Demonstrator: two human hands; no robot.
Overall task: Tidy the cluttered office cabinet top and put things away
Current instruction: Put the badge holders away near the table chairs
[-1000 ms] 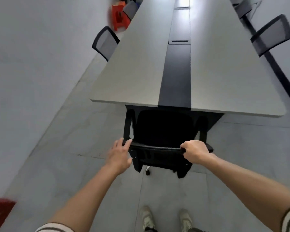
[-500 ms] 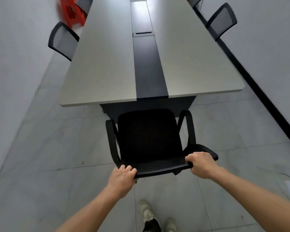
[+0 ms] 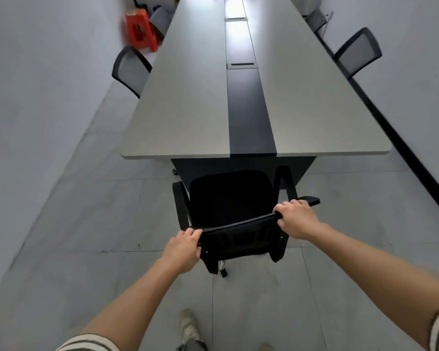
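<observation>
Left grip: my left hand (image 3: pixel 181 248) is clenched over the left end of the black chair's (image 3: pixel 230 201) backrest top edge.
Right grip: my right hand (image 3: pixel 295 219) is clenched on the right end of the same edge.
Chair: it stands on the floor (image 3: pixel 86 211) at the near end of the long table (image 3: pixel 188 97), seat facing the table, just short of its edge.
Table: grey top with a dark centre strip; I see nothing lying on it.
Surroundings: mesh chairs (image 3: pixel 131 68) stand along both sides; an orange stool (image 3: pixel 140 32) sits far left.
Cabinet top: not in my view.
</observation>
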